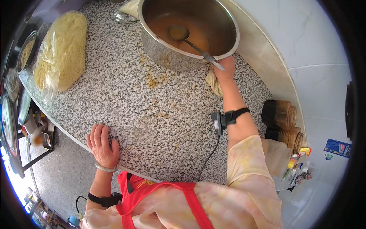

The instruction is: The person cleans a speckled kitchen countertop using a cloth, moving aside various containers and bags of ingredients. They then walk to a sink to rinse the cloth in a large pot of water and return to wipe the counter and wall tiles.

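Note:
My left hand (103, 145) rests palm down on the speckled stone countertop (120, 94) close to its front edge, fingers spread a little and holding nothing. Beside the large steel pot (171, 55), my right hand (226, 68) grips a beige cloth (213, 81), whose loose end hangs toward me. The fingertips are hidden under the pot's rim. Brownish-orange liquid (200, 38) lies in the pot. A metal ladle (197, 48) leans in it, bowl in the liquid, its handle crossing the rim above my right hand. Yellow-brown stains (153, 81) mark the counter in front of the pot.
A clear plastic bag of thin yellow noodles (64, 51) lies at the left. Dark-filled jars (278, 114) stand along the tiled wall (320, 91) at the right. A bag of pale contents (131, 8) touches the pot's left side. A metal dish of noodles (27, 53) sits far left.

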Demonstrator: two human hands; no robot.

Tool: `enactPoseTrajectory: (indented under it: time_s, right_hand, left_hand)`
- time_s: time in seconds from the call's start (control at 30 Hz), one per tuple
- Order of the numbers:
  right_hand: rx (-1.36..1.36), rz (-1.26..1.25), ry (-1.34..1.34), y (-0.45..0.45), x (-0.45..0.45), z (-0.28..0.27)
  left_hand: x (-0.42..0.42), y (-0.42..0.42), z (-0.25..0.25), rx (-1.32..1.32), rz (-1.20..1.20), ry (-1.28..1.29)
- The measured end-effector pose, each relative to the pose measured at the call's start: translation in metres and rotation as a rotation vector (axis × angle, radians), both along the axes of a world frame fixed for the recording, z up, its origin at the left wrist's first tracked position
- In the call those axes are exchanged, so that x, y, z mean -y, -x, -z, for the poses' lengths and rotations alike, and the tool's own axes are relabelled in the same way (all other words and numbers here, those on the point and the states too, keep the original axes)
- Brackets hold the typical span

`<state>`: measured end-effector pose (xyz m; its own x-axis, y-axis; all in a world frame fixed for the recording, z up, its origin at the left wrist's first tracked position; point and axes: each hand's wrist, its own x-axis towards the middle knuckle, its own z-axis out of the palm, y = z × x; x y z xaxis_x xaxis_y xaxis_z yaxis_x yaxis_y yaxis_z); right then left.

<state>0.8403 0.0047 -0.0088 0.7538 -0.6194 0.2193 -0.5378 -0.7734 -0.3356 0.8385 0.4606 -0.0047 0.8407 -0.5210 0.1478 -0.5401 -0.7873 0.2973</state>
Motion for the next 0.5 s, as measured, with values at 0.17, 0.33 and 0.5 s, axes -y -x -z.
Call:
enactPoseTrajectory:
  time_s: [0.17, 0.33, 0.5]
  right_hand:
    - [-0.073, -0.478, -0.097, 0.064, -0.108, -0.004]
    - [-0.055, -0.189, 0.124, 0.015, -0.034, 0.005]
    - [0.181, -0.019, -0.133, -0.013, 0.002, -0.010]
  left_hand:
    - [-0.011, 0.002, 0.006, 0.008, -0.017, -0.007]
    - [-0.007, 0.000, 0.000, 0.022, -0.007, -0.024]
    - [-0.002, -0.004, 0.001, 0.012, 0.030, -0.004]
